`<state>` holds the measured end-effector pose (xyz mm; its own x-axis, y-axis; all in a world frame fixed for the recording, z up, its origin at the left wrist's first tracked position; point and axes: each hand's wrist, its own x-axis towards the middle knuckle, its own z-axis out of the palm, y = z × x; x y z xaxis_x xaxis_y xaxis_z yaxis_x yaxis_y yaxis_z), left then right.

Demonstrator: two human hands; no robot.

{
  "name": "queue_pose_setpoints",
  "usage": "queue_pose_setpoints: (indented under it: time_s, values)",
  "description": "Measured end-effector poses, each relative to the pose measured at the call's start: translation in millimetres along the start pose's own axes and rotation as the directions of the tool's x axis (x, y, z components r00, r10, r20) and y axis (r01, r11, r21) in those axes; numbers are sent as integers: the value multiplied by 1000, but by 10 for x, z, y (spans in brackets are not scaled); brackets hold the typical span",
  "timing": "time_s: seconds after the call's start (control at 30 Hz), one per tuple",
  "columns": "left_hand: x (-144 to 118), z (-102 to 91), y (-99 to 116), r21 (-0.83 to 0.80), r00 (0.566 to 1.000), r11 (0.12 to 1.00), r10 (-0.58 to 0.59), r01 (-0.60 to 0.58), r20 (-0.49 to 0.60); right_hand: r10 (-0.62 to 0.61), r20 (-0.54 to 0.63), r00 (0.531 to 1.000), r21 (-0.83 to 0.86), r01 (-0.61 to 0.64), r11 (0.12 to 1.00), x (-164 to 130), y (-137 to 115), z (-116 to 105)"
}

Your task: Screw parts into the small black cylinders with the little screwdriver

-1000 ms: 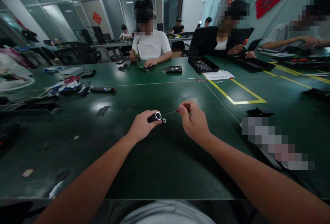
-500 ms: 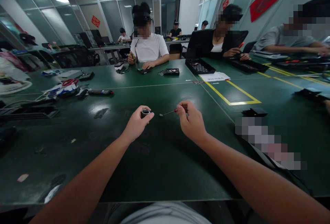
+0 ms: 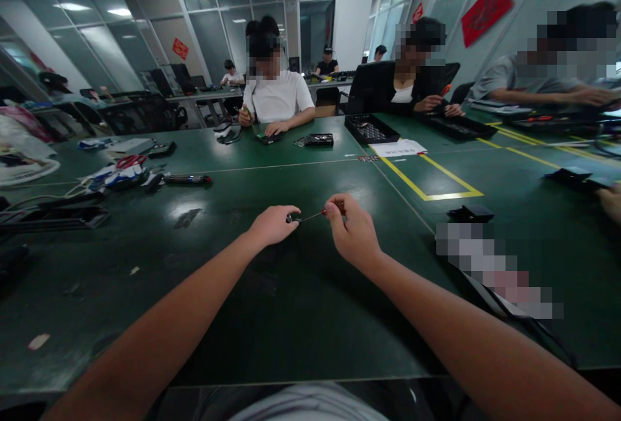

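My left hand [image 3: 272,226] is closed around a small black cylinder with a silver rim [image 3: 290,218], most of it hidden by the fingers. In my right hand [image 3: 355,230] is a thin screwdriver [image 3: 313,216] with a red handle, pinched between thumb and fingers. Its shaft points left, and the tip meets the left fingertips and the cylinder's rim. A small dark bit shows at the tip, too small to name. Both hands are above the green table [image 3: 310,317].
To the left lie a dark pen-like tool [image 3: 187,179], red-handled scissors [image 3: 130,161] and black trays [image 3: 58,214]. A small black box [image 3: 470,213] sits at the right. Across the table, a person in white [image 3: 279,97] works near a black tray [image 3: 371,129].
My left hand has turned, tipping the cylinder's open end toward the right, and moved closer to the screwdriver. The gap between cylinder and screwdriver tip has closed. The view has shifted slightly.
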<state>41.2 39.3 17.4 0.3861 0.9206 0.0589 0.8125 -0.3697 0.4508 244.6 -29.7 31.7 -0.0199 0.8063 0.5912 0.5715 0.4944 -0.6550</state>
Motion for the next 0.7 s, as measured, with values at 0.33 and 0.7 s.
queue_pose_setpoints:
  time_s: [0.33, 0.7]
  values:
    - [-1, -132, -99, -91, 995, 995, -43, 51, 92, 0, 36, 999, 25, -1, 1000, 1, 2, 2]
    - [-772, -872, -958, -917, 854, 298, -515, 267, 81, 22, 95, 995, 47, -27, 999, -1, 33, 21]
